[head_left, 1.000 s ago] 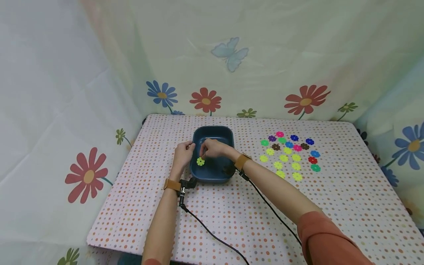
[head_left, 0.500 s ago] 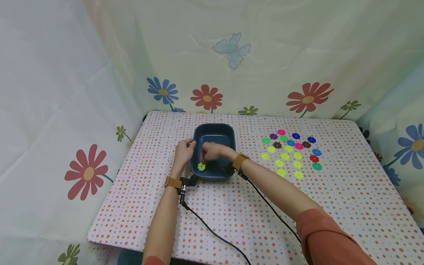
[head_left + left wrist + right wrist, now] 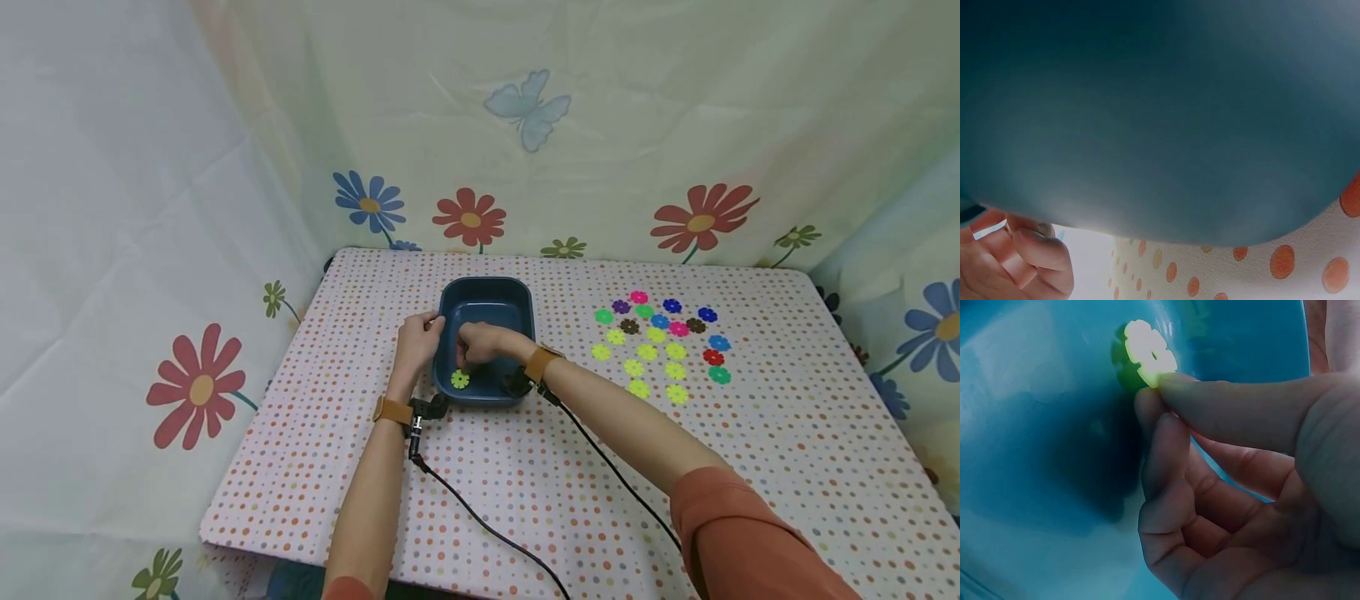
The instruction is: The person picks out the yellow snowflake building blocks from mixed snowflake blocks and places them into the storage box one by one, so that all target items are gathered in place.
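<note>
Far basin free; right hand midway

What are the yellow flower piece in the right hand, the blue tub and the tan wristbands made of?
The yellow flower piece, pinched by the right hand, looks like plastic: thin, evenly coloured, neatly notched. The blue tub is probably plastic too, smooth and slightly glossy, with soft highlights inside. The tan wristbands could be leather or imitation; their plain surface leaves it open.

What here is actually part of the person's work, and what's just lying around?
Seemingly part of it:
yellow flower piece, pinched in the right hand
blue tray, with the left hand at its rim
probably the loose flower pieces on the spotted tabletop

Seemingly just around:
black cables
flower-printed backdrop
</note>
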### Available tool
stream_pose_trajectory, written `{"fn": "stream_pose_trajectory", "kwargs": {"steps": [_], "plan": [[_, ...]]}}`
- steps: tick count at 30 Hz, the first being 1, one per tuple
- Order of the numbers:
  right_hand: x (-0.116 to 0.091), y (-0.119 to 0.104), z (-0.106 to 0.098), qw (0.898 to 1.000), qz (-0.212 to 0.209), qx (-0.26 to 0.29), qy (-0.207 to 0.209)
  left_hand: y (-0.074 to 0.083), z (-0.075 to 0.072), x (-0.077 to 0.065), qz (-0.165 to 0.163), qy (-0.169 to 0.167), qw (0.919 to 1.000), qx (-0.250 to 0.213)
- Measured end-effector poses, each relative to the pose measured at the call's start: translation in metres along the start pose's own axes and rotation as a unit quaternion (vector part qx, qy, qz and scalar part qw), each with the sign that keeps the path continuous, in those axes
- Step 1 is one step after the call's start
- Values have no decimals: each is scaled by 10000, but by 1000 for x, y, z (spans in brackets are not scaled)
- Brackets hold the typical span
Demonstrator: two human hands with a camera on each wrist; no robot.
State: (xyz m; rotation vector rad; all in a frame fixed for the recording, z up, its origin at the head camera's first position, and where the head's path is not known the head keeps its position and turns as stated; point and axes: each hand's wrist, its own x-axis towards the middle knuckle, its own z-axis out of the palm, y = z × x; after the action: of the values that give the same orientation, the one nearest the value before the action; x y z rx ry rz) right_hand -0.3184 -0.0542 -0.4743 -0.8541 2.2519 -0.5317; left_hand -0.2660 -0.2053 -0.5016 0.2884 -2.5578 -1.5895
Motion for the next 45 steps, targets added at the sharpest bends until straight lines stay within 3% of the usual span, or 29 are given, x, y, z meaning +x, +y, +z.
{"fn": "stream_pose_trajectory", "kwargs": {"steps": [16,22,28,35,45], "plan": [[1,0,1,9997,173,-184,-9,-1,0,0,-48,-23,10000,84],[-4,-3,-1,9994,-227,-94,229,-5,-1,-3,-108,97,9997,198],[-13,-2,-8,9954,-470,248,797,-4,1,-3,-34,62,9998,164],[-26,2,-19,9861,-746,94,1482,-2,6,-3,-66,79,9996,251],[-48,13,-28,9632,-853,249,2536,-6,7,-4,20,197,9995,247]]}}
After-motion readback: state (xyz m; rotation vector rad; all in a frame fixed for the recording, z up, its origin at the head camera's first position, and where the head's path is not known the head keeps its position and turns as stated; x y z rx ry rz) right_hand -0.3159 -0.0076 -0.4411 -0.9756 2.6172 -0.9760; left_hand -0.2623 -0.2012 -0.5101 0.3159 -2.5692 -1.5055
